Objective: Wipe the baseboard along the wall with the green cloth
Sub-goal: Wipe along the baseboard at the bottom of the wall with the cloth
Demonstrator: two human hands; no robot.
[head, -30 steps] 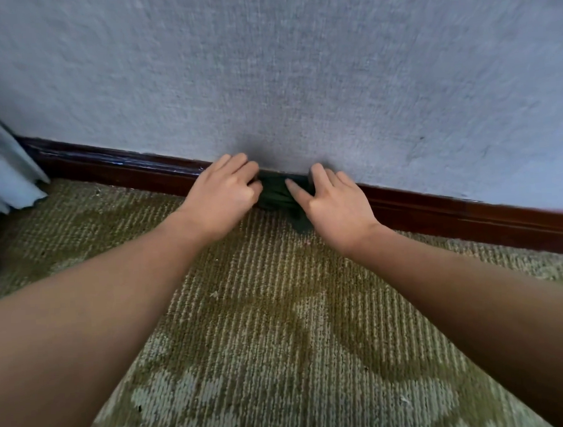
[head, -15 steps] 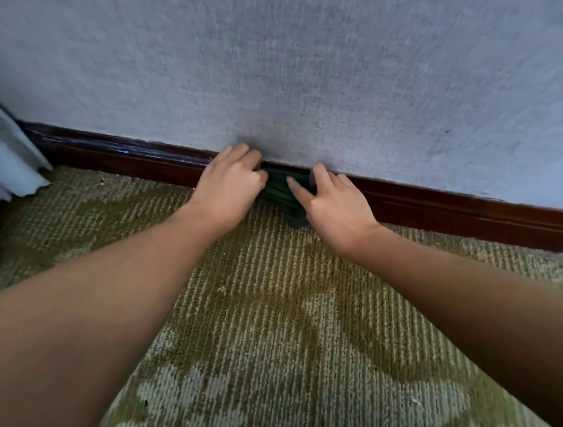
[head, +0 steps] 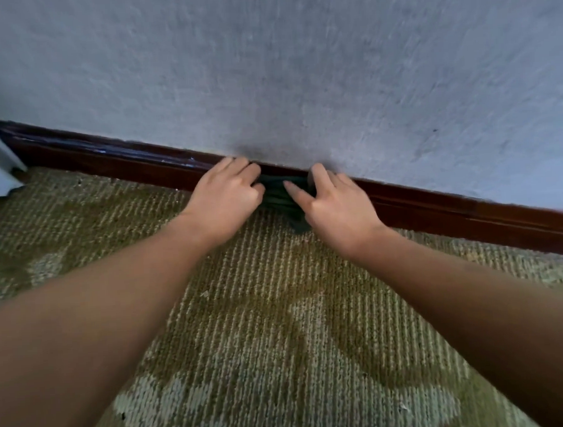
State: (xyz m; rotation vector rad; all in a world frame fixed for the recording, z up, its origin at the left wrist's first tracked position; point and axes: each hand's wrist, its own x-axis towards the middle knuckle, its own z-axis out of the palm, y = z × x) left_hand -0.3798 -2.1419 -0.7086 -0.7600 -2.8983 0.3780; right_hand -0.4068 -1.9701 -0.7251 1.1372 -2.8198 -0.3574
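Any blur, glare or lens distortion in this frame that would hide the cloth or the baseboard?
Head view: the wide-angle lens bows the baseboard; glare streaks along its top edge; near forearms soft; green cloth dark between left hand and right hand; faint shadow on wall above them.

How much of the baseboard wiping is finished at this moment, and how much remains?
Done: unclear. The baseboard to the left of the hands shows glossy streaks and may already be wiped. In hand: the left hand and right hand press the green cloth against its middle. Left: the long stretch to the right.
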